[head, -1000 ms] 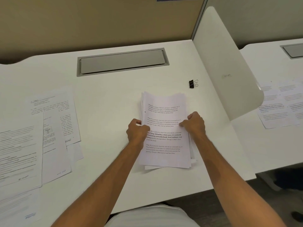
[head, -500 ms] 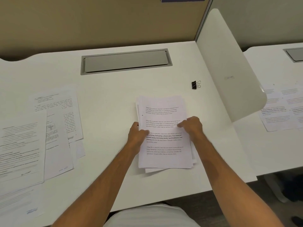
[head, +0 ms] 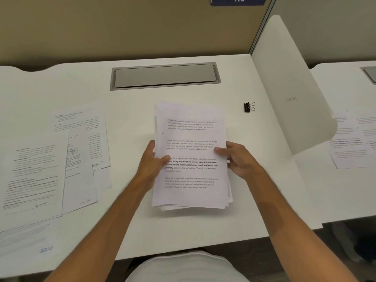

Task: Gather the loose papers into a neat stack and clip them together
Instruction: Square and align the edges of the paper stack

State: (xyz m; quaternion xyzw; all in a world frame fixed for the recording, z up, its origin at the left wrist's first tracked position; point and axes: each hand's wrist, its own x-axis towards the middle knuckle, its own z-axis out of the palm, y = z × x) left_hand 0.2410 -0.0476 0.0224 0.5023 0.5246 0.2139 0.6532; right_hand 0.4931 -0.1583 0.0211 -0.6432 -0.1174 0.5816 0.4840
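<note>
A stack of printed papers (head: pixel 191 192) sits at the middle of the white desk (head: pixel 130 98), its sheets slightly uneven at the top and bottom edges. My left hand (head: pixel 151 163) grips the stack's left edge, thumb on the top sheet. My right hand (head: pixel 239 159) holds the right edge, fingertips on the top page. A black binder clip (head: pixel 248 107) lies on the desk, up and to the right of the stack, apart from both hands.
Other printed sheets (head: pixel 50 163) lie spread over the desk's left side. A grey cable hatch (head: pixel 164 75) is set into the desk at the back. A white divider panel (head: pixel 289 84) stands on the right, with more papers (head: pixel 352 143) on the neighbouring desk.
Both hands stayed on the stack's sides. The stack's far end looks lifted and blurred now, and my right hand has opened its fingers along the right edge.
</note>
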